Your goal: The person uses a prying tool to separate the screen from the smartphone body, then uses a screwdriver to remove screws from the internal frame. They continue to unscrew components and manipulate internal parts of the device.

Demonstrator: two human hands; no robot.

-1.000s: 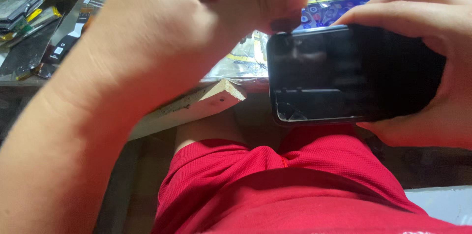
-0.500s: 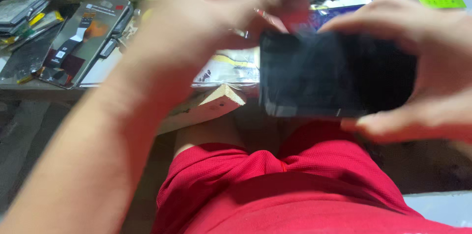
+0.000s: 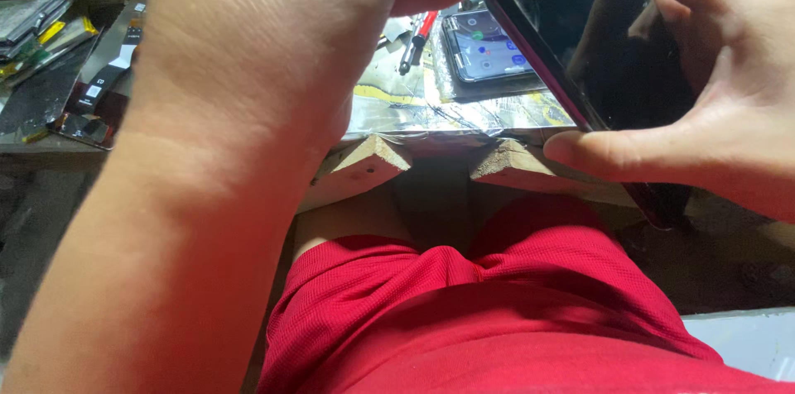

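A black phone [image 3: 613, 46] with a dark, glossy screen is tilted up close to the camera at the upper right. My right hand [image 3: 729, 112] grips it, thumb under its lower edge and fingers curled over its top and right side. My left hand [image 3: 273, 38] and forearm fill the left and middle of the view, back of the hand toward me. Its thumb reaches the phone's upper left corner. The other left fingers are cut off by the top edge, so what they hold is hidden.
A second phone [image 3: 489, 46] with a lit screen lies on the foil-covered bench [image 3: 431, 112], a red-handled screwdriver [image 3: 418, 38] beside it. Two wooden wedges [image 3: 364, 166] jut from the bench edge. Phone parts [image 3: 58, 71] clutter the left. Red shorts [image 3: 497, 311] cover my lap.
The phone has turned from lying flat across the view to tilted steeply and closer to the camera. My left hand has moved up toward its upper left corner.
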